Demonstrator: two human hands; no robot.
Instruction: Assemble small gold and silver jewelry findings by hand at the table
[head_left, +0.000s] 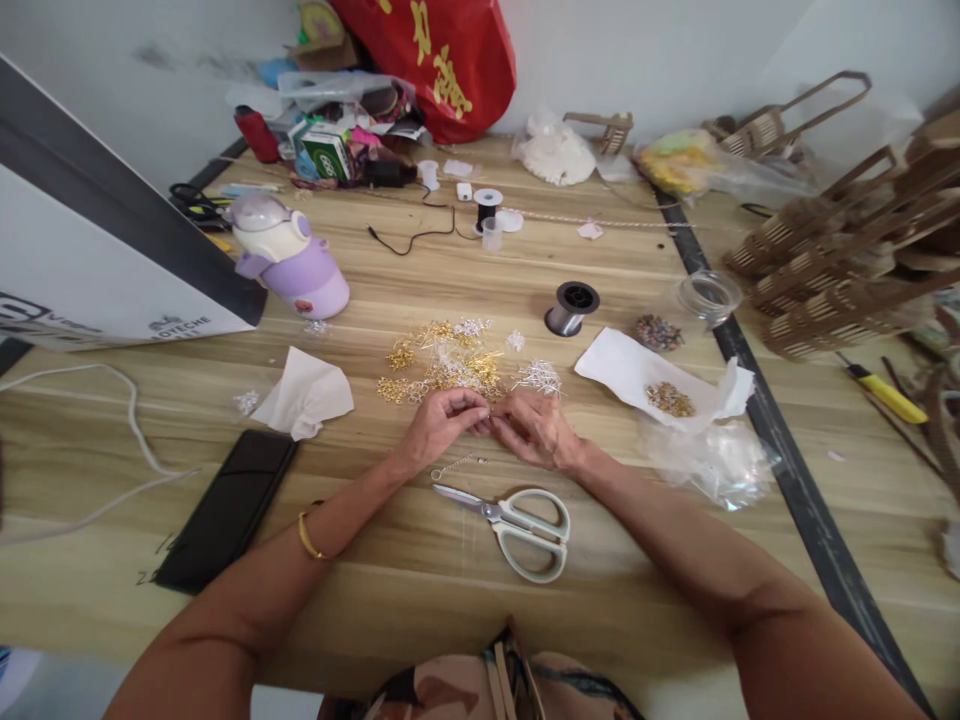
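My left hand (442, 422) and my right hand (536, 430) meet fingertip to fingertip over the wooden table (450, 590), both pinched closed on something tiny I cannot make out. Just beyond them lies a heap of small gold and silver jewellery pieces (442, 365). A thin beaded chain (457, 464) trails on the wood below my left hand. White-handled scissors (517, 520) lie shut just in front of my wrists. A gold bangle (309, 538) circles my left forearm.
A wire spool (571, 307), white paper with small beads (660, 385), crumpled plastic (712, 460), a tissue (304, 395), a black phone case (225, 510), a purple bottle (289, 258), a white board (90, 270), wooden baskets (832, 270) and back clutter surround me.
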